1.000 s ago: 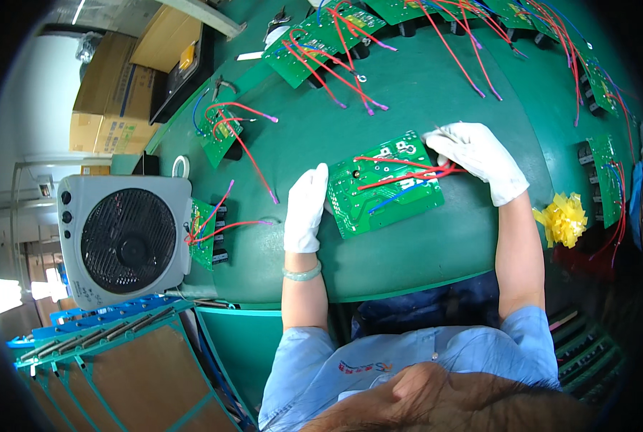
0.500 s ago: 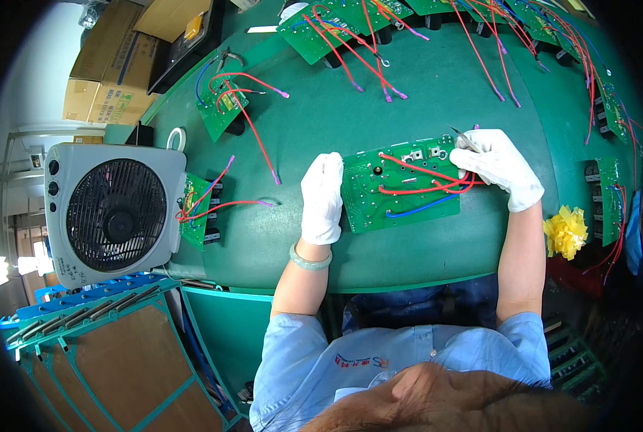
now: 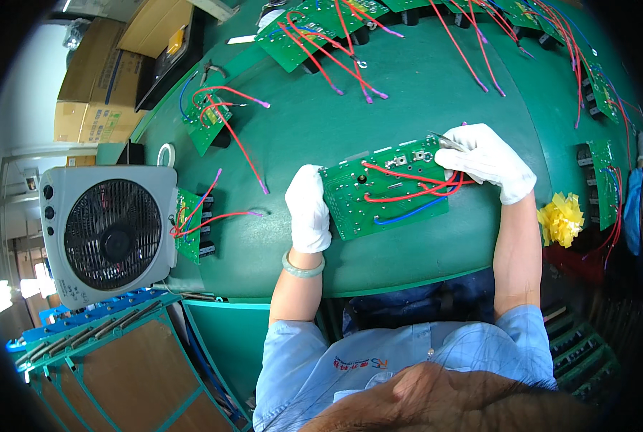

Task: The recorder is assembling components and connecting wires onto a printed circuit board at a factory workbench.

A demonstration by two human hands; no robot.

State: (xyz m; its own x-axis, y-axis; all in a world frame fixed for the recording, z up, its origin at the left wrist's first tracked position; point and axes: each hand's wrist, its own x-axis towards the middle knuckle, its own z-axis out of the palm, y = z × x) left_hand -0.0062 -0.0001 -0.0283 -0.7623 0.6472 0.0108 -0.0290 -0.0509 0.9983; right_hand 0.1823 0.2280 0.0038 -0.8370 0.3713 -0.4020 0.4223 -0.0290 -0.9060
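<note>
A big green desk (image 3: 408,93) fills the view, and many green boards with red and purple wires lie along its far edge and left side. A grey box fan (image 3: 109,223) stands at the left edge, and a yellow fluffy ball (image 3: 560,219) lies near the right edge.

Near the front edge, in the middle, lies a green circuit board (image 3: 386,198) with red and blue wires on it. The left hand (image 3: 308,209), in a white glove, lies flat on the board's left end, with the fingers out straight and holding nothing. The right hand (image 3: 487,162), also gloved, is curled shut at the board's far right corner, pinching a thin metal tool (image 3: 445,142) whose tip points at the small metal parts there.

The red wires (image 3: 415,189) run right under the right hand, so the hand may snag and tug one loose. If the left hand lifts, the board may slide, and the tool tip may slip and scratch it.
</note>
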